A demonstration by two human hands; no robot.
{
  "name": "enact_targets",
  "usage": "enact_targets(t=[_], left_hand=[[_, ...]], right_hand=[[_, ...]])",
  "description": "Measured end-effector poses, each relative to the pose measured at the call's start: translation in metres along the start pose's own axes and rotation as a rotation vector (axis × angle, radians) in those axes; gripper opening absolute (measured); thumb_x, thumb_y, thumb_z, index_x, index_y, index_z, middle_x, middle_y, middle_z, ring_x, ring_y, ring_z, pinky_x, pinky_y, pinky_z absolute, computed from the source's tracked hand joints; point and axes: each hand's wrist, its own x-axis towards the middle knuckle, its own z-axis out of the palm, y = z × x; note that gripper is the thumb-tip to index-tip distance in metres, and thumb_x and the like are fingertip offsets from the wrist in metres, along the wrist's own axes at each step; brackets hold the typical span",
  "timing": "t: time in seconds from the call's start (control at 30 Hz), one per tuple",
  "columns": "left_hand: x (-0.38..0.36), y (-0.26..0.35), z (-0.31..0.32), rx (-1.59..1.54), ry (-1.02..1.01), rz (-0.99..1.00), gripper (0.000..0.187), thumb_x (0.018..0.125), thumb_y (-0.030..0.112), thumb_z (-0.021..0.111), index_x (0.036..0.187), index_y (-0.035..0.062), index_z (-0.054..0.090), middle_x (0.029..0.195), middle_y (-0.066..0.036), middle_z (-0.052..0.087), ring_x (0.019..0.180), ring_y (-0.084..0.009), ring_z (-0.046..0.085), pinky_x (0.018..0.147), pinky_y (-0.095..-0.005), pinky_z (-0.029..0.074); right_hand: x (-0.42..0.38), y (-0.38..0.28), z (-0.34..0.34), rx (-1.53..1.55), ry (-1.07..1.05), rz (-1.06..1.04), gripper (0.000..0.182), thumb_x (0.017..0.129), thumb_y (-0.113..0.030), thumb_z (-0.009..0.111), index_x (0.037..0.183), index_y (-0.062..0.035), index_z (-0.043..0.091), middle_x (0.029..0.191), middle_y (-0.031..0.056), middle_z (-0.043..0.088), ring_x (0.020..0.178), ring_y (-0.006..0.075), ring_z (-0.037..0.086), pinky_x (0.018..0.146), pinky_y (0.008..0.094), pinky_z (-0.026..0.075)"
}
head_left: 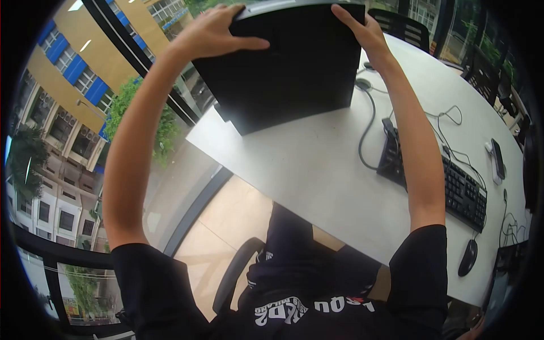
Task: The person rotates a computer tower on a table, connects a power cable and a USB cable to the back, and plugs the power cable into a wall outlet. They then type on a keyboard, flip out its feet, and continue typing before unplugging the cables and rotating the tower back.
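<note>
A large black computer case (pixel 294 73) stands at the far end of the white table, its broad flat side facing me. My left hand (pixel 218 31) grips its upper left edge, the thumb lying across the black face and the fingers over the top. At the upper right corner, my right hand (pixel 365 34) holds the case with its thumb on the front edge; the other fingers are mostly hidden behind. The lower edge of the case appears to rest on the table.
On the white table (pixel 306 164), a black keyboard (pixel 464 190) lies partly under my right forearm. Cables (pixel 371 136) run beside it. A black mouse (pixel 467 258) and a dark handheld device (pixel 497 158) are farther right. Chairs (pixel 399 28) stand beyond; windows line the left.
</note>
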Motion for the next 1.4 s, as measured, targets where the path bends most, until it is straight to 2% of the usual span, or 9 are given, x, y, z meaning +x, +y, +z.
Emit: enact_targets(t=[0.3,0.4,0.43,0.5,0.73,0.93,0.97,1.23,1.4], left_hand=[[-0.010,0.021,-0.024,-0.042,0.037,-0.076,0.103,0.082,0.065,0.081,0.146,-0.0107,0.054,0.143,-0.032,0.060,0.134,-0.0399,0.058,0.114,-0.0466,0.047],[-0.017,-0.006,-0.020,0.001,0.559,0.186,0.066,0.095,0.053,0.072,0.120,-0.0080,0.073,0.126,-0.030,0.071,0.117,-0.0346,0.070,0.101,-0.0450,0.055],[-0.025,-0.019,-0.025,-0.323,0.677,0.119,0.098,0.079,0.065,0.088,0.134,-0.0124,0.064,0.126,-0.032,0.065,0.124,-0.0452,0.061,0.103,-0.0597,0.049],[-0.054,-0.060,-0.022,-0.506,0.724,-0.135,0.106,0.081,0.076,0.076,0.153,0.0020,0.053,0.151,-0.017,0.060,0.144,-0.0333,0.053,0.124,-0.0496,0.038],[-0.126,-0.076,0.113,-1.073,0.433,-0.380,0.116,0.080,0.070,0.079,0.163,0.0008,0.036,0.160,-0.025,0.047,0.152,-0.0366,0.044,0.128,-0.0503,0.032],[-0.120,-0.029,0.156,-1.481,0.316,-0.217,0.101,0.080,0.030,0.094,0.158,-0.0027,0.039,0.152,-0.017,0.053,0.145,-0.0275,0.049,0.125,-0.0379,0.032],[-0.117,-0.023,0.161,-1.517,0.344,-0.178,0.094,0.082,0.026,0.093,0.155,-0.0019,0.042,0.148,-0.015,0.056,0.141,-0.0251,0.052,0.122,-0.0365,0.035],[-0.105,-0.003,0.189,-1.594,0.553,-0.337,0.077,0.081,0.031,0.094,0.141,-0.0011,0.058,0.123,-0.009,0.069,0.111,-0.0192,0.067,0.103,-0.0306,0.049],[-0.104,0.009,0.192,-1.575,0.664,-0.425,0.090,0.075,0.030,0.098,0.146,-0.0020,0.053,0.135,-0.012,0.062,0.125,-0.0218,0.059,0.109,-0.0324,0.043]], right_hand=[[-0.080,0.019,-0.067,-0.971,0.113,-0.304,0.078,0.090,-0.052,0.082,0.142,0.0016,0.061,0.136,0.0216,0.070,0.129,0.0323,0.067,0.111,0.0442,0.053],[-0.121,0.001,-0.088,-0.897,0.039,-0.118,0.071,0.091,-0.038,0.078,0.144,0.0046,0.058,0.142,0.0258,0.065,0.137,0.0364,0.061,0.114,0.0449,0.049],[-0.132,-0.004,-0.090,-0.883,0.031,-0.108,0.071,0.092,-0.038,0.078,0.145,0.0048,0.057,0.142,0.0258,0.065,0.136,0.0359,0.061,0.114,0.0450,0.049],[-0.148,-0.012,-0.088,-0.846,0.013,-0.080,0.073,0.092,-0.039,0.078,0.145,0.0052,0.057,0.142,0.0257,0.065,0.136,0.0349,0.062,0.113,0.0452,0.050],[-0.100,0.008,-0.025,-0.600,0.143,0.053,0.089,0.090,-0.059,0.079,0.144,0.0082,0.057,0.137,0.0247,0.067,0.135,0.0317,0.062,0.108,0.0393,0.052],[-0.064,0.005,0.027,-0.362,0.193,0.133,0.087,0.089,-0.068,0.076,0.137,0.0042,0.064,0.126,0.0129,0.071,0.120,0.0207,0.065,0.108,0.0310,0.045],[-0.058,0.020,0.026,-0.377,0.279,0.016,0.083,0.086,-0.069,0.079,0.120,0.0061,0.070,0.106,0.0139,0.076,0.099,0.0204,0.073,0.090,0.0315,0.055],[-0.045,0.025,0.028,-0.495,0.295,0.000,0.088,0.084,-0.075,0.077,0.121,0.0051,0.072,0.106,0.0152,0.078,0.102,0.0238,0.074,0.090,0.0337,0.057],[-0.019,0.033,0.023,-0.521,0.193,0.016,0.089,0.087,-0.075,0.074,0.136,-0.0005,0.066,0.127,0.0132,0.072,0.124,0.0232,0.065,0.112,0.0370,0.048]])
